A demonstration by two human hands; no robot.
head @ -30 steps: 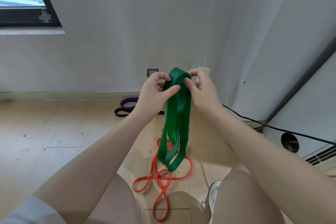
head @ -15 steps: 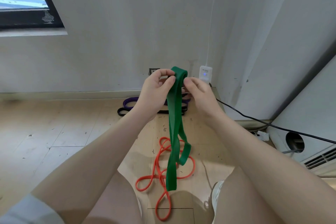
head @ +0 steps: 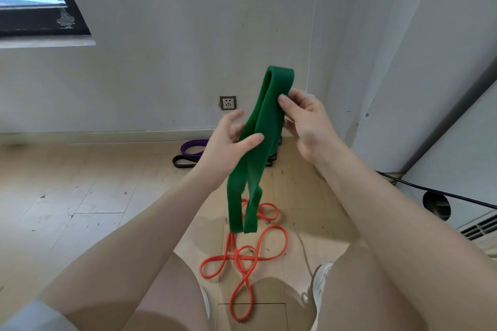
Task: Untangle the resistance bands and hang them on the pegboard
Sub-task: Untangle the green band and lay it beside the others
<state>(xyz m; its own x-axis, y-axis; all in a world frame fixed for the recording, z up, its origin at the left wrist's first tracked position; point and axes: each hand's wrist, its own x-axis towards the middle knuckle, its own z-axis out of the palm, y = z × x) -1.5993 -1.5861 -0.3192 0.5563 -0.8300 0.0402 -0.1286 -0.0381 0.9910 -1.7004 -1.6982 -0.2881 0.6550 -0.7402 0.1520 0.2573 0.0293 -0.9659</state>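
Pinching the green band (head: 262,140), right hand (head: 306,122); left hand (head: 228,142) touches it.

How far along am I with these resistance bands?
Done: nothing hung; no pegboard in view. In hand: the green band, pinched by the right hand, left hand touching it. Left: the twisted orange band, purple band and black band on the floor.
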